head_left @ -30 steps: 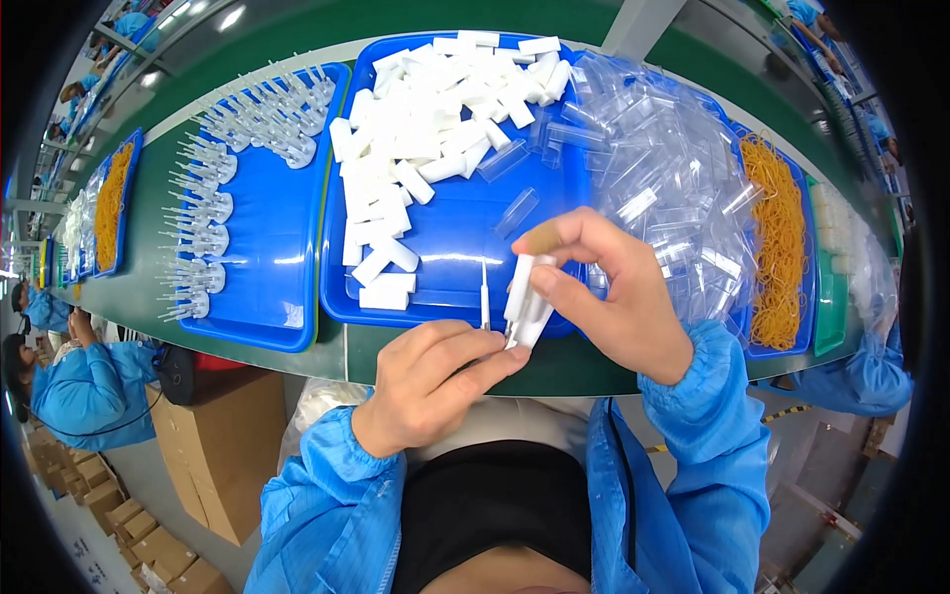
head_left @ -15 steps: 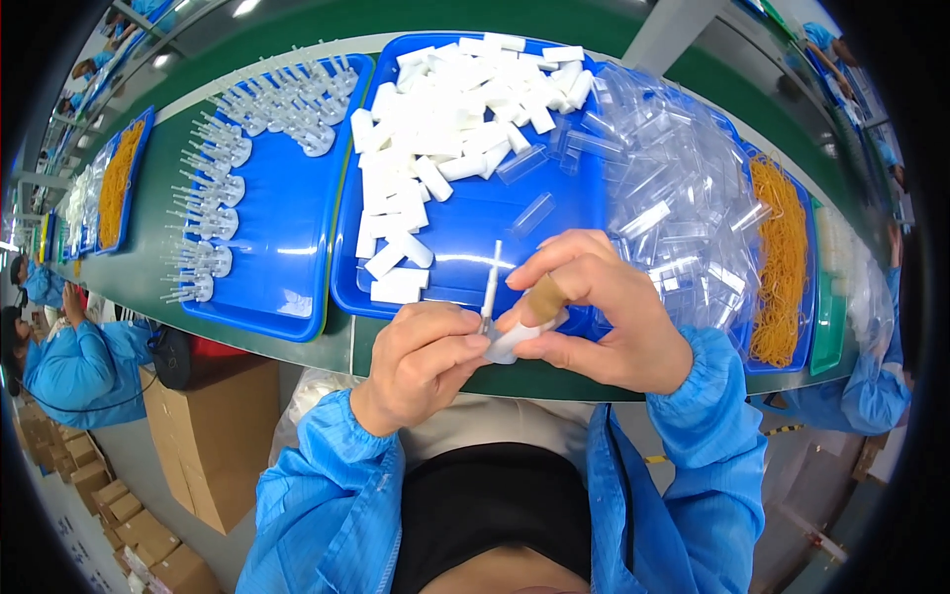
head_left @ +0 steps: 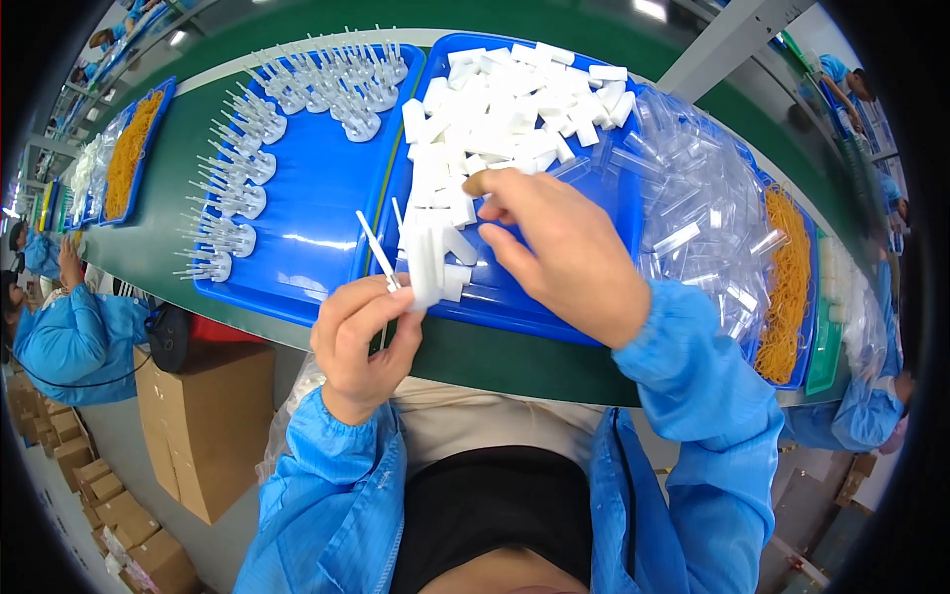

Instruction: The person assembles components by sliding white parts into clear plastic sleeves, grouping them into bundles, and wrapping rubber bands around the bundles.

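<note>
My left hand is closed on a white plastic piece with thin upright rods, held above the near edge of the blue trays. My right hand reaches over the white blocks, thumb and forefinger apart, with nothing visible between them; the other fingers are partly curled. A tan cover shows on its forefinger. The blocks lie heaped in the middle blue tray. Several similar rodded white pieces stand along the left and far sides of the left blue tray.
Clear plastic sleeves are heaped right of the blocks, beside a tray of orange-yellow rubber bands. A grey post rises behind. A cardboard box stands below the table at left. People in blue sleeves sit nearby.
My hands have parted. The left moved left with the rodded piece; the right let go of it and moved up over the white blocks. The view has shifted slightly.
</note>
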A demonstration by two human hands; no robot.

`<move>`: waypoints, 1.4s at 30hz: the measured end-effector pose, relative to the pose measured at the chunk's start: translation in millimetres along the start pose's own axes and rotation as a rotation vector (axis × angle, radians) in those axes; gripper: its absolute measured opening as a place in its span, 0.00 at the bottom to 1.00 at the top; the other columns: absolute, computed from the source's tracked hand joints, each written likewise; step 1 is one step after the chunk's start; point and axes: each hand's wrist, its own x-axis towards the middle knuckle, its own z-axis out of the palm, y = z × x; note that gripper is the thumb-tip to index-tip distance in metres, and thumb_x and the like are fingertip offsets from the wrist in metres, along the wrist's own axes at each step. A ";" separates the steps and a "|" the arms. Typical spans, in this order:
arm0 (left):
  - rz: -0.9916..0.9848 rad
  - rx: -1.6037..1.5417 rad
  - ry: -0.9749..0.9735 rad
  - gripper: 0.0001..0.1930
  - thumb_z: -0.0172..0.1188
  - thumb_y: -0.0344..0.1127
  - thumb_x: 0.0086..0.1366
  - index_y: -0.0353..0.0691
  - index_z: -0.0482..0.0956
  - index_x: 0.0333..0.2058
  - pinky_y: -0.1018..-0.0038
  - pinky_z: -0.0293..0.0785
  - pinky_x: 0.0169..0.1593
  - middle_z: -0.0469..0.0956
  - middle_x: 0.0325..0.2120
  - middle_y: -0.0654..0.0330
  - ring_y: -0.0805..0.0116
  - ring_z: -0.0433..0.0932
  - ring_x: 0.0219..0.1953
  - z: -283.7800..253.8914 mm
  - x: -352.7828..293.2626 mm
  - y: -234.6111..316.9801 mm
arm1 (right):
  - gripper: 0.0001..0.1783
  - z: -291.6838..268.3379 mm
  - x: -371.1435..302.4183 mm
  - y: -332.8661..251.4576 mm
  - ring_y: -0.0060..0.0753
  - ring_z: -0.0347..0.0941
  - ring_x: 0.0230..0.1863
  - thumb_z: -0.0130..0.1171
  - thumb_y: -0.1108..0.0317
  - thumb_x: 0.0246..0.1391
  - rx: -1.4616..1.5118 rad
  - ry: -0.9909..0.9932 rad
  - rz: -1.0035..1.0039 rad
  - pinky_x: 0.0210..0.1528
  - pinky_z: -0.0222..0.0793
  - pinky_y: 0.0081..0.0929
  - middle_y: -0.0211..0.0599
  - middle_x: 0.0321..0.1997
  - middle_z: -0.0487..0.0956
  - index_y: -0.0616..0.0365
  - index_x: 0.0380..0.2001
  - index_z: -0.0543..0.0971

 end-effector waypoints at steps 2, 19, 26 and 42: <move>0.001 0.060 0.013 0.22 0.73 0.17 0.46 0.39 0.79 0.41 0.70 0.80 0.38 0.79 0.36 0.54 0.58 0.82 0.37 -3.8 -0.7 -5.7 | 0.15 10.1 5.7 4.9 0.47 0.77 0.41 0.63 0.72 0.54 -0.076 0.029 -0.083 0.41 0.74 0.38 0.42 0.38 0.80 0.58 0.46 0.75; 0.093 -0.136 -0.107 0.21 0.70 0.18 0.42 0.38 0.84 0.38 0.71 0.77 0.30 0.78 0.32 0.59 0.62 0.79 0.30 18.2 3.5 11.3 | 0.21 -29.9 -14.4 6.9 0.25 0.80 0.37 0.54 0.80 0.52 0.448 -0.072 0.357 0.35 0.77 0.24 0.36 0.35 0.79 0.58 0.51 0.75; 0.252 -0.208 -0.287 0.19 0.67 0.29 0.44 0.38 0.86 0.40 0.73 0.80 0.34 0.79 0.36 0.59 0.65 0.80 0.33 29.2 13.8 36.2 | 0.20 -54.7 -40.0 -3.7 0.28 0.81 0.46 0.62 0.72 0.59 0.969 0.125 0.631 0.42 0.77 0.20 0.42 0.45 0.81 0.63 0.53 0.71; 0.162 -0.130 -0.355 0.20 0.69 0.16 0.44 0.39 0.83 0.38 0.69 0.75 0.34 0.77 0.32 0.58 0.59 0.79 0.33 39.8 20.8 46.6 | 0.12 -53.5 -68.6 20.0 0.12 0.72 0.29 0.61 0.67 0.63 1.129 0.207 0.575 0.27 0.69 0.12 0.27 0.39 0.79 0.57 0.48 0.76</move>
